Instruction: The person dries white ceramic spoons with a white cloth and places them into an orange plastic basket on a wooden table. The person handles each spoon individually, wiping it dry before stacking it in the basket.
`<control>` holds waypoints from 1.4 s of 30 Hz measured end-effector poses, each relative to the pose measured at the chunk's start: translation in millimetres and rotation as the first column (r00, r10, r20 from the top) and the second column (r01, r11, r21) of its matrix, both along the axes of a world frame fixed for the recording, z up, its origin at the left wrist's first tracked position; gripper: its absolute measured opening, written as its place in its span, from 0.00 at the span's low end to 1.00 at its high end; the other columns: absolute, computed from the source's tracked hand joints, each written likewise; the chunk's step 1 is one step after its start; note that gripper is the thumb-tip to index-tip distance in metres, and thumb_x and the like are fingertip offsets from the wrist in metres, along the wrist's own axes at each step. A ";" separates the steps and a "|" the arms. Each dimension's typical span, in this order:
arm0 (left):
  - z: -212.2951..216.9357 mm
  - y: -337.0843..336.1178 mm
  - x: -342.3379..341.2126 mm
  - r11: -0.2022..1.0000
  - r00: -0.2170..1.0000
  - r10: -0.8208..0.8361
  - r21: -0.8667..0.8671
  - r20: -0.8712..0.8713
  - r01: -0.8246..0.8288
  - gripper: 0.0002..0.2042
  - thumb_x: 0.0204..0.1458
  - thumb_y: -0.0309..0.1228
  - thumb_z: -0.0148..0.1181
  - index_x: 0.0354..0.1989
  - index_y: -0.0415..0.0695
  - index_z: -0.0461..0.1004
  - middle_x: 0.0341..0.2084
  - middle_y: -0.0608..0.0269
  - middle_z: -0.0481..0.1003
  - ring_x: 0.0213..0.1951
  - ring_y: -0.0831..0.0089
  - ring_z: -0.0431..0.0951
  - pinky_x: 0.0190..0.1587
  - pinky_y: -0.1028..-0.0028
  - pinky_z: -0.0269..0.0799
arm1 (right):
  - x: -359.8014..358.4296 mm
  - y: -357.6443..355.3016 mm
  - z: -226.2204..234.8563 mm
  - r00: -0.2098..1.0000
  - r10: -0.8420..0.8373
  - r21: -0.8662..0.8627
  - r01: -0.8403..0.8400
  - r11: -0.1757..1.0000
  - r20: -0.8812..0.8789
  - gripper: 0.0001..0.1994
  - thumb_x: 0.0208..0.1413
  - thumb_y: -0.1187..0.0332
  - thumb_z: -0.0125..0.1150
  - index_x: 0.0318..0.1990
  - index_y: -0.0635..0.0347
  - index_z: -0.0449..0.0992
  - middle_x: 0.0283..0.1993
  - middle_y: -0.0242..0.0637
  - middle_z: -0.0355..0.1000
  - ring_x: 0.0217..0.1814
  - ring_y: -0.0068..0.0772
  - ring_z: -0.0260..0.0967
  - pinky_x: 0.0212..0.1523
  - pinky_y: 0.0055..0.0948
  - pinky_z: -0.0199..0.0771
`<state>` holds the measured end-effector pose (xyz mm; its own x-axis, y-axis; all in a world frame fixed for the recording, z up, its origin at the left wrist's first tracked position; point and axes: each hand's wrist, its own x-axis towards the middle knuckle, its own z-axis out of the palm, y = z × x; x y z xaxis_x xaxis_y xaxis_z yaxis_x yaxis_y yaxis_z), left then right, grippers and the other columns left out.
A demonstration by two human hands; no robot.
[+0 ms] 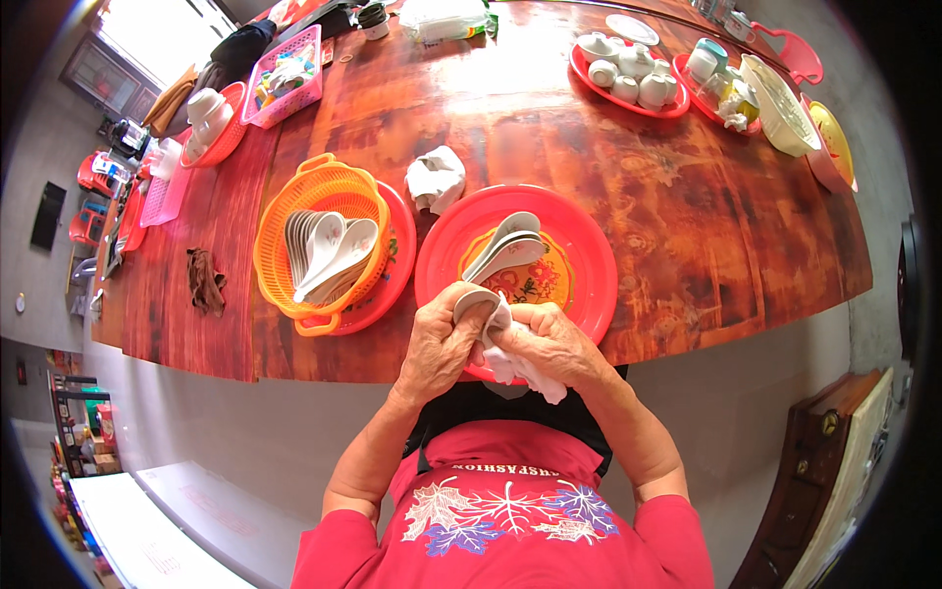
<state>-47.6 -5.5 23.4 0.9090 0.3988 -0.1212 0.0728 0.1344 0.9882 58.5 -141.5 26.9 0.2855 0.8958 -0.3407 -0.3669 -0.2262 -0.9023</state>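
My left hand (444, 339) is closed around a white soup spoon (475, 302) over the front of a red tray (589, 285). Against that spoon, my right hand (549, 344) presses a white cloth (525, 373), fingers closed on it. On the patterned middle of the red tray lie a few white soup spoons (508, 247), stacked together. To the left, an orange basket (270, 236) holds a nested row of several more soup spoons (339, 245). The basket rests on another red tray (400, 245).
A crumpled white cloth (436, 179) lies between the trays, and a brown rag (205, 282) at the left. Far right, red trays (643, 108) carry a white teapot and cups beside a cream basin (780, 103). A pink basket (312, 83) and a red basket with bowls (224, 142) stand far left.
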 end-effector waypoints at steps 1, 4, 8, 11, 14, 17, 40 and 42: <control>0.0 0.5 0.1 1.000 1.000 0.003 -0.009 0.002 -0.003 0.06 0.59 0.28 0.51 0.39 0.39 0.71 0.22 0.68 0.71 0.15 0.87 0.66 0.16 0.87 0.61 | -1.2 0.4 1.3 1.000 -0.005 0.001 0.005 1.000 -0.026 0.14 0.60 0.57 0.51 0.36 0.61 0.72 0.26 0.30 0.71 0.24 0.18 0.68 0.23 0.19 0.68; -4.2 3.2 -1.0 0.999 0.999 0.026 -0.032 0.033 -0.025 0.06 0.59 0.29 0.51 0.39 0.39 0.71 0.22 0.69 0.71 0.15 0.87 0.66 0.16 0.86 0.61 | -7.7 -1.6 -0.2 0.997 -0.010 -0.006 0.010 1.000 -0.081 0.14 0.60 0.58 0.51 0.36 0.60 0.72 0.25 0.30 0.70 0.23 0.18 0.67 0.21 0.18 0.66; -13.9 9.7 -1.1 0.996 0.995 0.072 -0.048 0.065 -0.069 0.06 0.59 0.29 0.51 0.38 0.39 0.71 0.22 0.69 0.72 0.15 0.86 0.66 0.16 0.86 0.61 | -9.7 -13.8 0.2 0.995 -0.006 -0.078 -0.001 0.997 -0.100 0.13 0.60 0.58 0.51 0.36 0.60 0.71 0.26 0.30 0.70 0.22 0.18 0.67 0.20 0.18 0.65; -13.8 14.4 -1.7 0.991 0.990 0.132 -0.041 0.042 -0.130 0.06 0.59 0.29 0.51 0.37 0.39 0.71 0.22 0.67 0.73 0.15 0.85 0.68 0.16 0.85 0.62 | -8.9 -27.6 -3.1 0.987 -0.007 -0.064 -0.003 0.998 -0.162 0.11 0.60 0.61 0.52 0.36 0.62 0.71 0.27 0.31 0.70 0.24 0.18 0.67 0.22 0.19 0.67; -13.8 27.3 -2.6 0.965 0.964 0.256 -0.084 0.076 -0.249 0.06 0.58 0.29 0.52 0.37 0.39 0.71 0.20 0.66 0.73 0.14 0.84 0.69 0.15 0.85 0.62 | -7.2 -52.0 -19.5 0.970 -0.048 0.016 0.053 0.998 -0.238 0.10 0.60 0.64 0.53 0.38 0.64 0.72 0.27 0.31 0.70 0.24 0.19 0.67 0.25 0.20 0.69; -14.6 40.8 -8.3 0.920 0.923 0.376 -0.155 0.087 -0.360 0.06 0.58 0.29 0.53 0.35 0.39 0.70 0.18 0.66 0.72 0.13 0.83 0.68 0.13 0.84 0.61 | -3.1 -65.9 -22.7 0.914 -0.324 0.030 0.341 0.940 -0.244 0.11 0.60 0.64 0.53 0.42 0.64 0.71 0.29 0.33 0.72 0.26 0.20 0.70 0.23 0.17 0.70; -7.7 2.3 -14.5 0.965 0.964 0.264 -0.004 0.017 -0.264 0.07 0.59 0.30 0.52 0.36 0.39 0.70 0.20 0.67 0.71 0.15 0.84 0.68 0.15 0.85 0.60 | 5.9 -31.6 2.6 0.882 -0.337 0.140 0.308 0.941 0.330 0.08 0.57 0.71 0.55 0.41 0.65 0.75 0.33 0.36 0.76 0.34 0.19 0.73 0.33 0.23 0.72; -7.8 -9.6 -9.3 0.982 0.982 0.190 -0.017 0.010 -0.190 0.06 0.59 0.30 0.52 0.36 0.39 0.70 0.19 0.70 0.70 0.15 0.86 0.67 0.16 0.85 0.60 | 4.5 -18.6 8.0 0.797 -0.253 0.167 0.193 0.967 0.548 0.10 0.57 0.67 0.53 0.40 0.63 0.75 0.31 0.44 0.75 0.32 0.31 0.75 0.32 0.30 0.72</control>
<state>-56.9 -15.1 15.7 0.8182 0.5627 -0.1185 0.0328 0.1600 0.9866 63.0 -160.1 34.9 0.5952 0.8031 0.0269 0.1806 -0.1010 -0.9784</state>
